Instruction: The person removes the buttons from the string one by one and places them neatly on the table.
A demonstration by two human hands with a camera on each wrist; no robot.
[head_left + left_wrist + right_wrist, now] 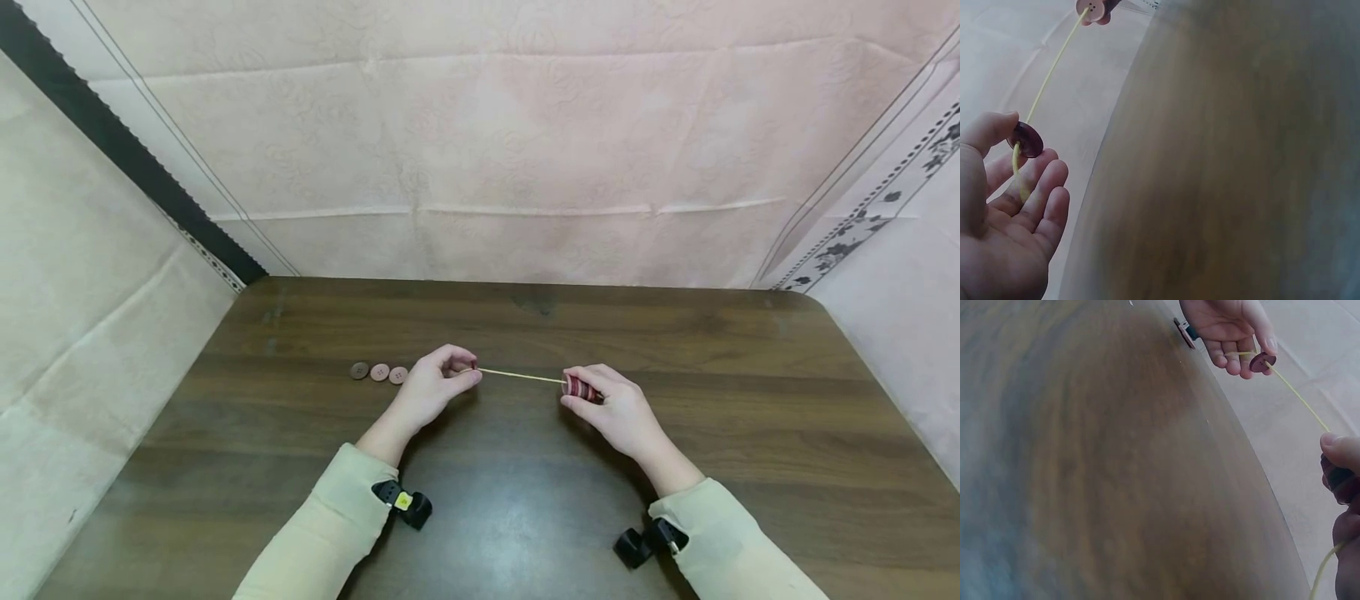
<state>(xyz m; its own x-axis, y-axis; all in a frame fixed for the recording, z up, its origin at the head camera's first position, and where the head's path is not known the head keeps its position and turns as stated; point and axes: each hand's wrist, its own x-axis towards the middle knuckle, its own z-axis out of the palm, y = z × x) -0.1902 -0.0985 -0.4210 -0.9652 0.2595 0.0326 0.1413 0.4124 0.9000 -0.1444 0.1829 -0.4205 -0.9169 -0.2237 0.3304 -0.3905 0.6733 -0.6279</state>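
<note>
Yellow cord (521,376), maroon button (1030,141) pinched by half-curled left hand (429,385), button stack (577,388) gripped in curled right hand (618,410), cord past stack shown only from right wrist.

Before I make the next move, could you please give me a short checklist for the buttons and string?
1. Left hand pinches the dark red button: ok.
2. Yellow string passes through that button: ok.
3. String straight between the hands: ok.
4. Right hand grips the button stack: ok.
5. Dark red button touching the stack: not ok, they are apart.
6. Knot at the string's end: cannot tell, none visible.
</note>
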